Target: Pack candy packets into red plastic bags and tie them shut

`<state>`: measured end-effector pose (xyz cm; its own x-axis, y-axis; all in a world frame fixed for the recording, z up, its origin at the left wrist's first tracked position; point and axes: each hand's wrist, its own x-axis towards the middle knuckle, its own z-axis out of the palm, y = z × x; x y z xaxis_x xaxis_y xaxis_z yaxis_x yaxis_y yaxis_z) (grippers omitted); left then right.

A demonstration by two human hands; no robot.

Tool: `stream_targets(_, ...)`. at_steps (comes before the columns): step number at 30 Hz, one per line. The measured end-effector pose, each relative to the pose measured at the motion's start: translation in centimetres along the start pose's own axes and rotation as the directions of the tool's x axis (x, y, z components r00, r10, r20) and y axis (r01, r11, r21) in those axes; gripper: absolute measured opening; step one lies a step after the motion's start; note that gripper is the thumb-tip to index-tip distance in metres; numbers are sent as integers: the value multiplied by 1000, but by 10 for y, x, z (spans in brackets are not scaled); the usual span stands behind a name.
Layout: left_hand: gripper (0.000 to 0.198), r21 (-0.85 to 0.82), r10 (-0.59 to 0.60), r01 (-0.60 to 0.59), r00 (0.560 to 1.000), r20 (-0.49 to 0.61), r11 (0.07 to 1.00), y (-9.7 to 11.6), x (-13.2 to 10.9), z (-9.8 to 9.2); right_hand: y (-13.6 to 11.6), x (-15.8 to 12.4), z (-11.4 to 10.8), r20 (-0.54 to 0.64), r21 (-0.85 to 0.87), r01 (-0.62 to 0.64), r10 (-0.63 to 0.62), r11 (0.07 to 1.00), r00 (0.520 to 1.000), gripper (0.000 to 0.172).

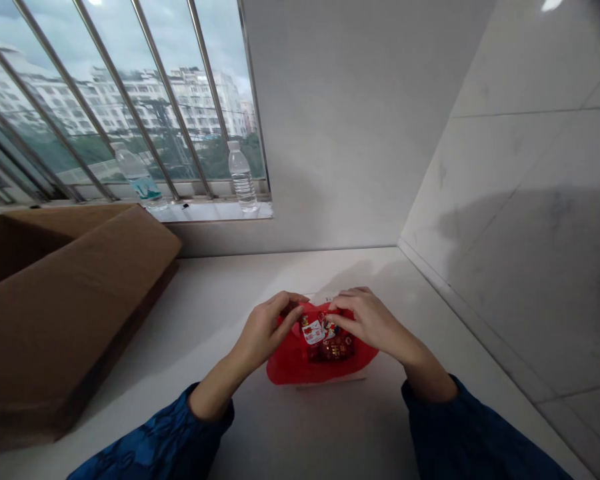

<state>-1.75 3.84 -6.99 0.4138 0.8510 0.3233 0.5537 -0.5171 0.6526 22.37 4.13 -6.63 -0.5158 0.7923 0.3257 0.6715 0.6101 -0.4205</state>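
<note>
A thin red sheet (pixel 286 368) with a rounded outline lies on the white tabletop, its material hard to make out. On it rest small, shiny wrapped pieces that look like sweets: a dark red one with gold marks (pixel 337 348) and a white-and-red one (pixel 313 332). My left hand (pixel 265 330) pinches the sheet's far left edge between thumb and fingers. At the far right edge, my right hand (pixel 367 320) has its thumb and fingers closed on the same sheet. The fingers partly cover the wrapped pieces. Something pale and flat shows under the sheet.
An open cardboard box (pixel 75 313) stands at the left of the white tabletop (pixel 205 293). Two plastic bottles, one with a blue label (pixel 145 187) and one plain (pixel 243 180), are on the barred window's sill. A grey wall and a marble-tiled wall (pixel 520 220) bound the table.
</note>
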Motion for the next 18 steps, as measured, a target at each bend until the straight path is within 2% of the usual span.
stream_targets(5, 20, 213, 71, -54, 995, -71, 976, 6, -14, -9, 4, 0, -1, -41, -19, -5, 5, 1000, 999, 18)
stream_targets(8, 19, 398, 91, -70, 995, -34, 915, 11, -25, -2, 5, -1, -1, -75, -50, -27, 24, 998, 997, 17)
stream_targets(11, 23, 565, -33, 17, 999, 18, 825, 11, -31, 15, 4, -3, -2, -107, -139, -54, 39, 989, 993, 15)
stream_targets(15, 42, 668, -237, 193, 971, -25, 719, 2, -30, 35, 3, -6, -4, -147, -262, -100, 63, 960, 987, 16)
stream_targets(16, 41, 673, -268, 222, 963, -37, 705, -1, -30, 38, 3, -6, -5, -146, -284, -114, 75, 952, 986, 18)
stream_targets(18, 23, 656, -317, 268, 947, -47, 705, -6, -30, 41, 2, -7, -6, -130, -322, -140, 103, 936, 986, 22)
